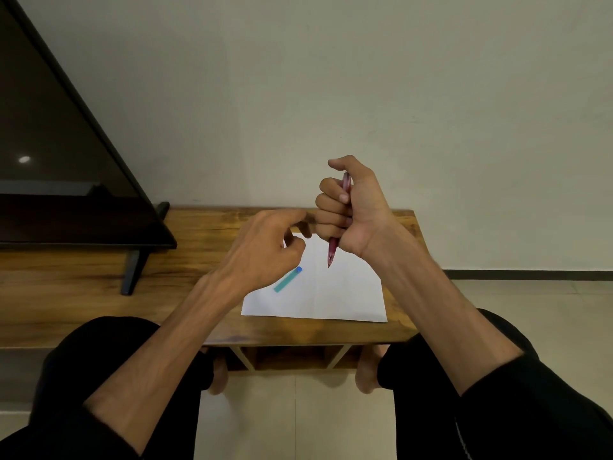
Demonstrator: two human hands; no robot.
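My right hand (348,207) grips a red pen (332,253) in a fist, held upright with its tip pointing down just above a white sheet of paper (335,293). The paper lies flat on a low wooden table (99,270). My left hand (265,247) hovers over the paper's left part with its fingers loosely curled; nothing shows in it. A teal pen cap (288,279) with a blue end lies on the paper just below my left hand.
A large dark television (59,154) stands on the table's left part, its black foot (132,273) reaching toward the front edge. A plain wall rises behind the table. My knees in black trousers and my bare feet are under the table's near edge, on a tiled floor.
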